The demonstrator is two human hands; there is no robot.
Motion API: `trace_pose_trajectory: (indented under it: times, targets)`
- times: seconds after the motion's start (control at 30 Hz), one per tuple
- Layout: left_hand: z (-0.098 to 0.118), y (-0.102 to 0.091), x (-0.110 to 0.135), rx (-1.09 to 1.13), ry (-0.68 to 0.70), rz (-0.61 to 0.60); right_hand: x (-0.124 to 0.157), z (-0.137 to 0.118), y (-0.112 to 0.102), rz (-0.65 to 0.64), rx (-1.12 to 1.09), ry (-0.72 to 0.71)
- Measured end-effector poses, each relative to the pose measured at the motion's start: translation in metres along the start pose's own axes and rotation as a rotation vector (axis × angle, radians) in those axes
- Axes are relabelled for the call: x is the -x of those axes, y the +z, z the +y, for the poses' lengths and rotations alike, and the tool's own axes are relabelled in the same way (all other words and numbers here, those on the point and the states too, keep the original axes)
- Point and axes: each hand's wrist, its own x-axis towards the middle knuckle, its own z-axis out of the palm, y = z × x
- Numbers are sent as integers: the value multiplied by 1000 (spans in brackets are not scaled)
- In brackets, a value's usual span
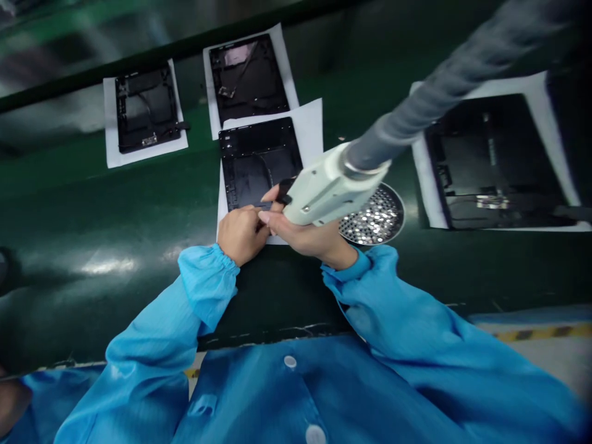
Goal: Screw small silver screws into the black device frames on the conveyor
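Note:
My right hand is wrapped around the lower end of a pale electric screwdriver with a grey ribbed hose. Its dark nose points down and left, toward a black tablet housing on a white sheet. At the housing's near edge, my left hand is closed, its fingers curled against those of my right. Whatever the left fingers pinch is hidden, and so is the tool's tip. Right of the tool, partly behind it, sits a round metal dish of small shiny pieces.
Other black housings lie on white sheets: one at left, one behind, and a larger-looking one at right. The green bench top ends just before my body. Another person's blue sleeve shows at lower left.

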Motion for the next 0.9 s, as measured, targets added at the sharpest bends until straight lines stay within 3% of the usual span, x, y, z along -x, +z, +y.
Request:
trace_pose_trajectory:
  times: [0.13,0.23,0.33,0.5,0.67,0.9]
  targets:
    - [-4,1,1,-33,-3,64,-4,-4,0,35,-99,-54]
    - [-12,-1,3,22,56,70,-3,-12,-19,67,-129,-54]
    - [-23,-2,5,75,244,80,-3,-17,-52,181,-106,-127]
    - [-36,1,6,42,518,227,-20,-3,-92,423,-127,-292]
    - [-38,3,5,32,542,288,-38,13,-99,464,-63,-323]
    - [-39,2,5,35,545,294,-40,22,-99,459,-28,-300]
